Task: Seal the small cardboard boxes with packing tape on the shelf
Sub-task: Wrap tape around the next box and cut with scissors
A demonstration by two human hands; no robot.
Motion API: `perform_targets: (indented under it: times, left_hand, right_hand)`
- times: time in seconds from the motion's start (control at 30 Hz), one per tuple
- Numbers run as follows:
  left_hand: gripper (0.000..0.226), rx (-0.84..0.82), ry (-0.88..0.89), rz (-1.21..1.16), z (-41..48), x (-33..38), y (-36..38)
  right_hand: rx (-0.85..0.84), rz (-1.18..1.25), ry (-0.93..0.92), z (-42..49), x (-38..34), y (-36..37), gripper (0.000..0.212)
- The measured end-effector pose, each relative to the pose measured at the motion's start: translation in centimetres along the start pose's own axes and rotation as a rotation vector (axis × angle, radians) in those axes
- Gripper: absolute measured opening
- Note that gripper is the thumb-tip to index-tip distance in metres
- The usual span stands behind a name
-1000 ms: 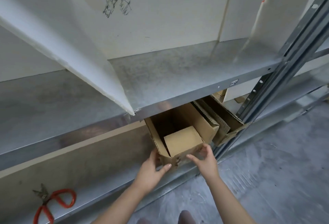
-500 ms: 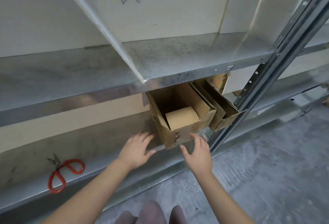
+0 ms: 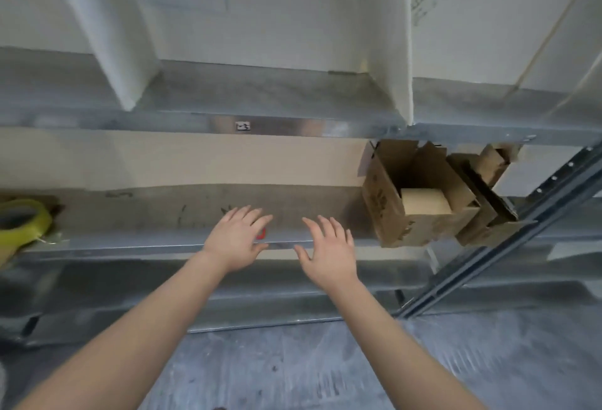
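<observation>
Above the shelf edge (image 3: pixel 130 244), left hand (image 3: pixel 237 240) and right hand (image 3: pixel 329 255) spread empty beside the cardboard box (image 3: pixel 387 211).

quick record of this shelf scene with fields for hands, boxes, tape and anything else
left hand: open, fingers spread, over the lower shelf, holding nothing
right hand: open, beside it, holding nothing
open box: on that shelf, right of the hands, flaps up, unsealed
small box: inside the open box
second box: right of the open box, flaps open
tape roll: yellowish, far left on the shelf
red item: mostly hidden under left hand, unidentifiable
</observation>
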State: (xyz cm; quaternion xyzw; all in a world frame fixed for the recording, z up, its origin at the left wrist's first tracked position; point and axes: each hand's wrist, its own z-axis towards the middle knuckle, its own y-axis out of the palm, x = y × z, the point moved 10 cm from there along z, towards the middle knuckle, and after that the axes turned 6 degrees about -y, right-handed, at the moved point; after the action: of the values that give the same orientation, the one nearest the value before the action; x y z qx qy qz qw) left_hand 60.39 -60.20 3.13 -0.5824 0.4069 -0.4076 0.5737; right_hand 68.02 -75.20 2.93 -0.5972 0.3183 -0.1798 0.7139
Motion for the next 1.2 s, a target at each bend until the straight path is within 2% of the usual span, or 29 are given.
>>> perform_targets:
  times: [0.37,0.5,0.7,0.97,1.2]
  left_hand:
    - [0.062,0.051,-0.21,-0.004,-15.9,-29.2,-1.5]
    - [0.062,0.013,-0.292,0.022,-22.1,-40.1,-1.6]
    - [0.063,-0.015,-0.446,0.037,-28.4,-54.3,-0.7]
    - [0.063,-0.084,-0.571,-0.024,-31.8,-67.9,3.9]
    - [0.064,-0.18,-0.602,-0.117,-30.8,-75.2,7.5]
  right_hand:
    - [-0.015,0.068,-0.28,3.7,-32.1,8.2,0.057]
    - [-0.057,0.096,-0.351,4.8,-43.5,11.0,0.057]
    - [-0.09,0.121,-0.481,7.0,-57.1,14.4,0.057]
    - [-0.183,0.148,-0.519,12.3,-67.0,22.6,0.056]
    - [-0.234,0.136,-0.376,13.7,-66.5,28.0,0.057]
